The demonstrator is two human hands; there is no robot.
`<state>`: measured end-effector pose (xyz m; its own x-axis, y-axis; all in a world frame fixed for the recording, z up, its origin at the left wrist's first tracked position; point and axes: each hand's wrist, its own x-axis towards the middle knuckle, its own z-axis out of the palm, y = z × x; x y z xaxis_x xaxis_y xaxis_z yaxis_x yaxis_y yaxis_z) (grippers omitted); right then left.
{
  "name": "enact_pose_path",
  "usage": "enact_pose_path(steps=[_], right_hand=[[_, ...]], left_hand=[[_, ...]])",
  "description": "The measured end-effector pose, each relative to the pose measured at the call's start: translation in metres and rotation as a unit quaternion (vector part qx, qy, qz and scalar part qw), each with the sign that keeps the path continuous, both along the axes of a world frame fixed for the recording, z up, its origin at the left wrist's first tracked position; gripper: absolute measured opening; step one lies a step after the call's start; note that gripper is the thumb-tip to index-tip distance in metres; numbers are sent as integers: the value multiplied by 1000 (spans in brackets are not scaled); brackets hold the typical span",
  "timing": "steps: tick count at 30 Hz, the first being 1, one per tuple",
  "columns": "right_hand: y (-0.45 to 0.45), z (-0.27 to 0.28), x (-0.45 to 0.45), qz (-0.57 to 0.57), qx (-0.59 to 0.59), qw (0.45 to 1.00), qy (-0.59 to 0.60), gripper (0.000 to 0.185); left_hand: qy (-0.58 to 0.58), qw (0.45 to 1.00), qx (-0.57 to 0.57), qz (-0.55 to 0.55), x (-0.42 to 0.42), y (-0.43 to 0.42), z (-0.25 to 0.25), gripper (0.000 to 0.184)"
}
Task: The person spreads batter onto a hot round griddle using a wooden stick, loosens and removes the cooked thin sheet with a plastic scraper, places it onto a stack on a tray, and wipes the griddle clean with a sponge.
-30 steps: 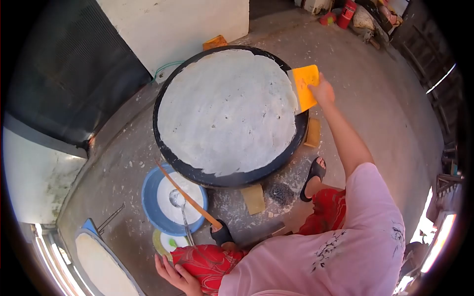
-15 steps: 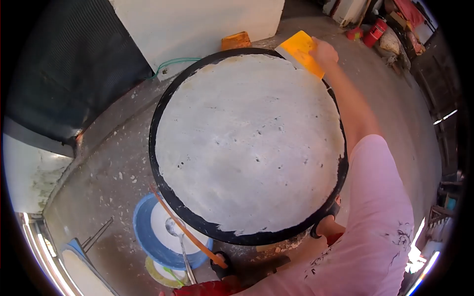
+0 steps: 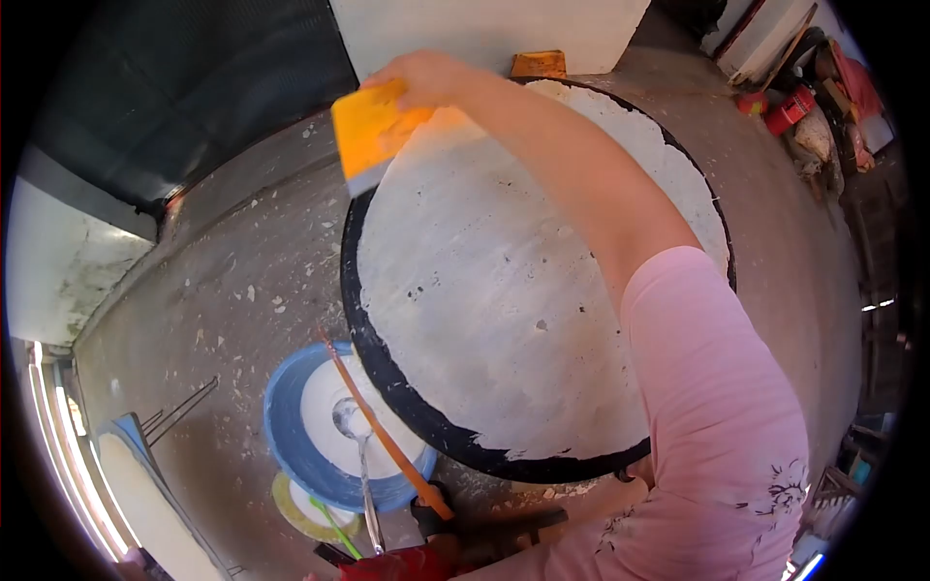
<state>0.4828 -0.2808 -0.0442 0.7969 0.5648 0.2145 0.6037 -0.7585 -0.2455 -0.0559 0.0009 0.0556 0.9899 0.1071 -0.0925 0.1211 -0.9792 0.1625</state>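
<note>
My right hand (image 3: 421,77) is closed on a yellow scraper (image 3: 368,131) with a pale straight edge. It holds the scraper tilted at the far left rim of a large round black griddle (image 3: 417,431). A thin whitish sheet of batter (image 3: 484,329) covers most of the griddle, with small holes and dark specks in it and an uneven edge. My right forearm crosses over the sheet and hides part of its right side. I do not see my left hand.
Left of the griddle's near side stands a blue basin (image 3: 291,436) of white liquid. A metal ladle (image 3: 364,474) and a brown stick (image 3: 387,441) lean across it. An orange block (image 3: 539,64) sits beyond the far rim. A red canister (image 3: 790,109) stands among clutter far right.
My right hand has swept the scraper from the griddle's far right rim across to the far left rim. The view has shifted, so the griddle appears further right.
</note>
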Motion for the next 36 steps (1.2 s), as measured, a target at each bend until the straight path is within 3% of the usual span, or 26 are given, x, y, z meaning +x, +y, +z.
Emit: enact_pose_path(steps=[1, 3, 4, 6, 9, 10, 11, 13, 15, 17, 20, 21, 22, 24, 25, 27, 28, 29, 31, 34, 36], right_hand=[[29, 4, -16, 64, 7, 997, 43, 56], [75, 12, -57, 180, 2, 978, 104, 54], [95, 15, -84, 232, -9, 965, 124, 53], [125, 12, -146, 326, -20, 930, 169, 51], [128, 28, -277, 433, -108, 872, 201, 21], [126, 33, -324, 426, -185, 854, 235, 21], [114, 24, -364, 528, -224, 810, 126, 15], [71, 29, -437, 571, -224, 783, 103, 10], [38, 41, -478, 545, -201, 803, 134, 9], [4, 45, -499, 432, -72, 894, 101, 10], [-44, 80, -502, 115, -41, 970, 212, 18], [-67, 84, -503, -28, -10, 969, 245, 21], [-92, 76, -505, -153, 90, 966, 187, 31], [-160, 21, -488, -363, 230, 903, 29, 39], [-193, 20, -479, -438, 309, 844, 35, 39], [-253, 15, -471, -540, 421, 728, 15, 44], [-274, 18, -473, -578, 406, 708, 13, 44], [-287, 18, -475, -579, 409, 706, 12, 44], [-300, 14, -481, -670, 265, 690, 59, 43], [-278, 0, -488, -664, 285, 685, 90, 43], [-241, 1, -497, -642, 235, 724, 88, 44]], left_hand=[[-1, 1000, 3, 5, 5, -9, 8, 39], [17, 978, -75, 192, 14, -30, 23, 39], [-56, 994, -87, 27, -23, 5, -4, 41], [-97, 991, -89, -17, -33, 12, -7, 41], [-124, 986, -112, -6, -47, 9, 0, 40], [-140, 983, -119, -10, -51, 9, 2, 40], [-145, 982, -118, -14, -56, 10, 0, 40], [-193, 972, -127, -38, -67, 14, -4, 39], [-208, 969, -129, -37, -75, 10, -1, 36], [-195, 972, -124, -42, -83, 8, 4, 35], [-220, 966, -129, -37, -98, 13, -11, 34], [-231, 963, -130, -36, -97, 10, -11, 33], [-236, 962, -132, -48, -96, 9, -13, 33], [-250, 956, -147, -43, -99, 7, -16, 32], [-250, 956, -146, -51, -100, 5, -15, 32], [-253, 953, -148, -69, -100, -1, -13, 31], [-264, 950, -148, -78, -99, -4, -13, 30], [-265, 950, -147, -81, -99, -6, -13, 30], [-266, 947, -152, -90, -98, -9, -15, 30], [-274, 942, -165, -96, -98, -13, -16, 29], [-273, 941, -173, -99, -96, -17, -19, 29]])
